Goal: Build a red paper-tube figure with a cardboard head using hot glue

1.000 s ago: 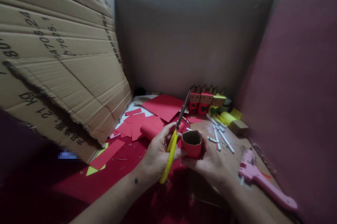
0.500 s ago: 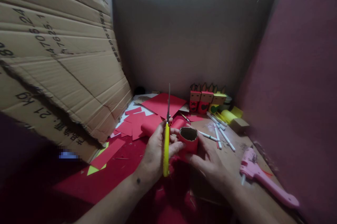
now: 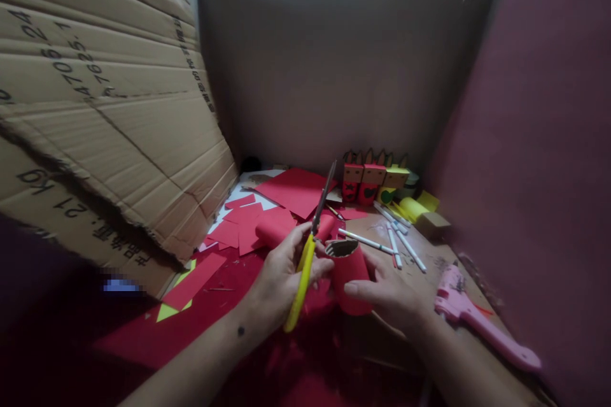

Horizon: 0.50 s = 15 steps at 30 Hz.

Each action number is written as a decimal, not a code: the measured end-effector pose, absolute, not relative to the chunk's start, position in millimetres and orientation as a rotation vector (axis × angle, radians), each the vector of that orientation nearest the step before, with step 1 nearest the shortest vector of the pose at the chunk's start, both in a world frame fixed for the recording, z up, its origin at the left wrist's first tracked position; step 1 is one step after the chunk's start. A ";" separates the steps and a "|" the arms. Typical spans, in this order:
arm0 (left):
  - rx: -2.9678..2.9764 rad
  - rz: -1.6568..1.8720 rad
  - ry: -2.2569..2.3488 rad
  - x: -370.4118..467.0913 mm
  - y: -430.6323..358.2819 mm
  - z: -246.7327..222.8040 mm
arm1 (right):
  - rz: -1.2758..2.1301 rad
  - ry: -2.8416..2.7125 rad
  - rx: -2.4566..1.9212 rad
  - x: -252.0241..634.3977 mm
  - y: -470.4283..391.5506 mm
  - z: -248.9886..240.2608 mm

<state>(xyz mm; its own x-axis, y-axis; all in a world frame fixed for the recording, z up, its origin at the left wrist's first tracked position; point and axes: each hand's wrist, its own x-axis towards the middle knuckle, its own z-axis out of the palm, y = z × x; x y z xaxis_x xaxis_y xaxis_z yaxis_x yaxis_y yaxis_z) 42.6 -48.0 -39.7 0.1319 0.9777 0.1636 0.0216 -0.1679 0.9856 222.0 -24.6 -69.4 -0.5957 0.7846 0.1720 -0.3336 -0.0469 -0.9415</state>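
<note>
Yellow-handled scissors rest in my left hand, blades pointing up and away. That hand is closed around them, its fingertips close to the rim of a red paper-covered tube. My right hand wraps the tube from the right, thumb across its front. The tube tilts slightly, and its open top shows a brown cardboard inside. Behind my left hand lies a rolled piece of red paper, partly covered by it.
Red paper sheets and scraps spread over the back left. Decorated red and yellow tubes stand at the back. Several white markers and a pink glue gun lie to the right. A large cardboard panel leans at left.
The scissors have tilted, blade tips swinging right and handles left. My right hand has turned the red tube so that more of its side shows.
</note>
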 end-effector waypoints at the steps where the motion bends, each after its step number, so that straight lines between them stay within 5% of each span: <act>1: 1.477 1.179 1.083 38.3 -50.7 -37.3 | 1.787 -1.405 -0.478 223.7 -23.6 -69.0; 15: 2.452 0.659 1.456 -29.5 -81.5 -40.7 | 1.986 -1.324 -0.356 232.5 -18.1 -71.0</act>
<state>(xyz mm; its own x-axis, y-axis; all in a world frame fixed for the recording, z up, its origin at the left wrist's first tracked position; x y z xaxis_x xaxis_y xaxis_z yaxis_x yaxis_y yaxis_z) -29.5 -81.5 -40.7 0.4106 0.8719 0.2670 0.7758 -0.4879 0.4000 232.5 -18.1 -71.0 -0.7083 0.6891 0.1531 -0.4065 -0.2208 -0.8866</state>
